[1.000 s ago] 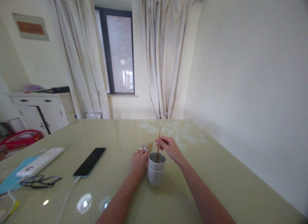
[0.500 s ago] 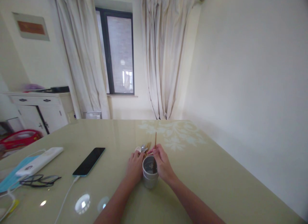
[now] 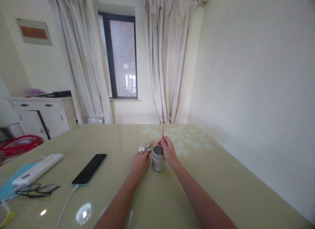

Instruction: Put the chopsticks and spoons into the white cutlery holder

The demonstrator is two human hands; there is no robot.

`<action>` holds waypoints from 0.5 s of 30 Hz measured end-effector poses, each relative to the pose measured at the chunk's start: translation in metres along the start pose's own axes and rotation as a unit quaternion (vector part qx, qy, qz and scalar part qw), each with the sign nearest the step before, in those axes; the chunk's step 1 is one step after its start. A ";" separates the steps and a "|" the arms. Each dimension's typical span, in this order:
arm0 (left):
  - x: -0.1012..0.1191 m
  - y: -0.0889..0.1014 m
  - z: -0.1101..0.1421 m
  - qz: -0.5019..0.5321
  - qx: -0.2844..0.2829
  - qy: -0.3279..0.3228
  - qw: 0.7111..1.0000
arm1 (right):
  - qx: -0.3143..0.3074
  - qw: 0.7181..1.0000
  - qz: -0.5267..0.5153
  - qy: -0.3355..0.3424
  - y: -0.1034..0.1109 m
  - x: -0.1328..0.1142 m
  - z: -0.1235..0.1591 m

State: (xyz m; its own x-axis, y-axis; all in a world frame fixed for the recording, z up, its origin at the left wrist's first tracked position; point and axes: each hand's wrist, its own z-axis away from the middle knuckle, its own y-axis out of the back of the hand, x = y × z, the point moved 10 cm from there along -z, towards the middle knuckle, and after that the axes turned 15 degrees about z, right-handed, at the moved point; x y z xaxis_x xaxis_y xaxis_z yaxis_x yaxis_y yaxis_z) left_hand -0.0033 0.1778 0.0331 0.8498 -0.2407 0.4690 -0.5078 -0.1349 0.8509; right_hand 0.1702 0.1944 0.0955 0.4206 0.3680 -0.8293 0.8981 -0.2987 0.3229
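cup scooted up-frame to lower centre | my right hand pinching 1 stick, dipped inside, so unreleased | left hand half-curled by spoons, grip? can't tell

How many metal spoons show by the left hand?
2 in sight: the farther spoon, just beyond the left hand, and the nearer spoon, slightly right of it, toward the cup. The hand or cup may hide more.

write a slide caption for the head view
Right hand holding a thin stick at a grey cup, left hand resting by two spoons.
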 end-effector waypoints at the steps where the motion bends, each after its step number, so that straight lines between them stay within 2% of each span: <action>1: 0.000 0.000 0.000 0.000 -0.001 0.000 1.000 | -0.009 1.000 -0.005 -0.004 -0.002 0.002 -0.003; 9: 0.000 0.004 0.004 -0.025 0.016 -0.014 0.999 | -0.094 0.995 0.015 -0.016 -0.006 0.004 -0.011; 15: 0.001 0.007 0.014 -0.048 0.018 -0.009 0.999 | -0.096 0.993 0.067 -0.013 -0.002 0.004 -0.016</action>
State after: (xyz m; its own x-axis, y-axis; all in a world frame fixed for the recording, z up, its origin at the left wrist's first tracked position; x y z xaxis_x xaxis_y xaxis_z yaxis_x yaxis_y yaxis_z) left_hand -0.0076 0.1636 0.0361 0.8921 -0.2431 0.3808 -0.4292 -0.1930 0.8823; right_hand 0.1719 0.2101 0.0988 0.5370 0.3125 -0.7836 0.8431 -0.1689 0.5105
